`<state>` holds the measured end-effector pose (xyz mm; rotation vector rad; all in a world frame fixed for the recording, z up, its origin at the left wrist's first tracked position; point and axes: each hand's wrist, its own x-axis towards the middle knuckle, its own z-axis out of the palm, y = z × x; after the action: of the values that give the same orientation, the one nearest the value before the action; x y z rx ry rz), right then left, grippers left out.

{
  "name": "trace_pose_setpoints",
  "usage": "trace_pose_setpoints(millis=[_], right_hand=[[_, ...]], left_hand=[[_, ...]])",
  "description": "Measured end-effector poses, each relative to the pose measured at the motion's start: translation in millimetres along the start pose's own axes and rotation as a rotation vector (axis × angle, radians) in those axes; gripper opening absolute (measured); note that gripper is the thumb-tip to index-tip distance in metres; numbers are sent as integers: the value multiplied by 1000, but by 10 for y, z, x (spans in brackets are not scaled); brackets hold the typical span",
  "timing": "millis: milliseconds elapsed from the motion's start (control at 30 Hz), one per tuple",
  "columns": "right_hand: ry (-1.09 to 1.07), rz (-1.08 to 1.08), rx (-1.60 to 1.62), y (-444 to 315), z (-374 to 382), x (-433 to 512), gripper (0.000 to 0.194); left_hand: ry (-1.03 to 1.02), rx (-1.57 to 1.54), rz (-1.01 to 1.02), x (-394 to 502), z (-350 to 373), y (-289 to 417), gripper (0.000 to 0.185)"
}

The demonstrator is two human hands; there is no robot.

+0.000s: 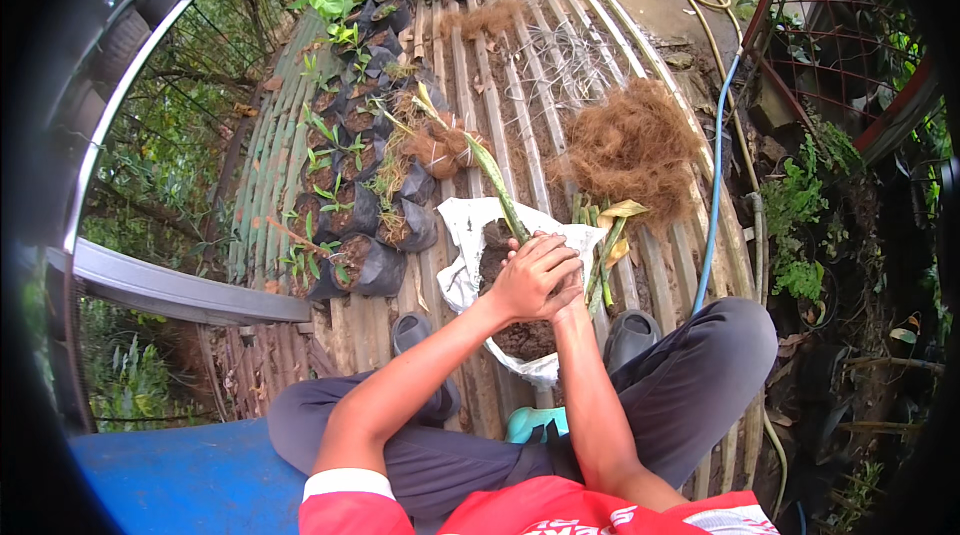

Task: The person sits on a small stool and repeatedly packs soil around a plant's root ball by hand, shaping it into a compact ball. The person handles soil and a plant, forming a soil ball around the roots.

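Note:
My left hand (534,272) and my right hand (571,289) are pressed together around the lower end of a long mottled green plant stem (491,171). The left hand lies over the right and hides most of its fingers and the stem's end. From my hands the stem slants up and away to the left, past a coir bundle (441,148) tied with white string; I cannot tell whether the two are joined. Below my hands, a white sack (459,287) stands with its mouth folded open, holding dark soil (525,340).
Black nursery bags (375,268) with seedlings stand in rows at left. Cut stems (600,261) with yellowed leaves lie right of the sack, near a heap of loose coir fibre (637,145). A blue hose (716,167) runs along the right edge of the corrugated surface (495,84).

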<state>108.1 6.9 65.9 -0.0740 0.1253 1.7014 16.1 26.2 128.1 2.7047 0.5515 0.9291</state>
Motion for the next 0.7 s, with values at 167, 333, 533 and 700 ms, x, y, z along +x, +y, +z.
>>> trace_pose_setpoints(millis=[167,333,533,700], right_hand=[[89,-52,-119,4,109,11,46],[121,-78,-172,6,145,-8,45],[151,-105,-226,5,175,31,44],[160,-120,-254,-14,205,58,43]], left_hand=[[-25,122,162,69,-78,-106,31],[141,227,189,-28,-7,-90,32],[125,196,212,-96,2,-46,30],[-55,61,291,70,-166,-110,30]])
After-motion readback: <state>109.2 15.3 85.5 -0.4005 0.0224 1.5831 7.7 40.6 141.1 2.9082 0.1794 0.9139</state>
